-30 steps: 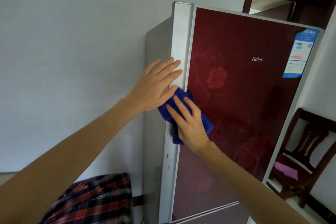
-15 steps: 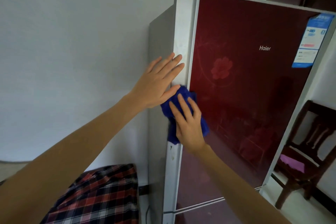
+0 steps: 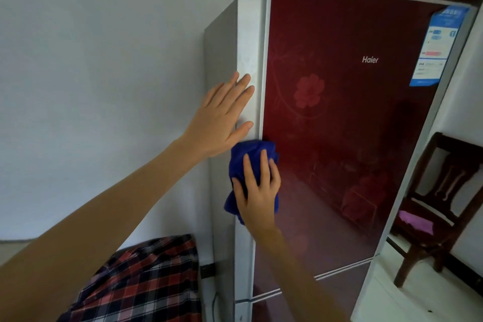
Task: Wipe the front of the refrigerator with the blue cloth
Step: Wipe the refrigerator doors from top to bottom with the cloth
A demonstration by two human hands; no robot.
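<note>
The soft, crumpled blue cloth [image 3: 248, 162] lies bunched under the right hand [image 3: 257, 191], which presses it with spread fingers against the tall refrigerator's [image 3: 339, 138] glossy dark-red front, at its pale left edge strip. Just above and left of that hand, the left hand [image 3: 222, 117] rests flat and empty on the strip. The cloth looks light and limp; it likely glides easily on slick glass, so a broad palm hold suits it.
</note>
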